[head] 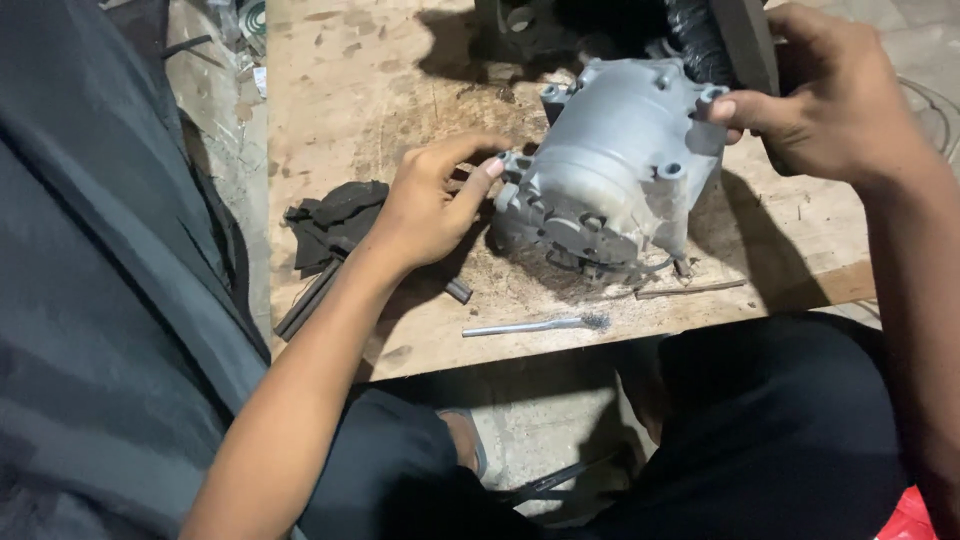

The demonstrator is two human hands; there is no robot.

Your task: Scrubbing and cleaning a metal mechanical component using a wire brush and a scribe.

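So there's a grey cast-metal compressor housing (pixel 615 165) sitting mid-board on a stained wooden board (pixel 340 90). Left hand (pixel 430 205) is at its 9 o'clock, fingers loosely curled with the fingertips touching the housing's lower flange. Right hand (pixel 835 95) is at 2 o'clock, thumb pressed against a top lug, fingers wrapped around a dark flat bar (pixel 748 40). A small metal brush (pixel 535 325) lies at 6 o'clock and a dark rag (pixel 330 225) at 9.
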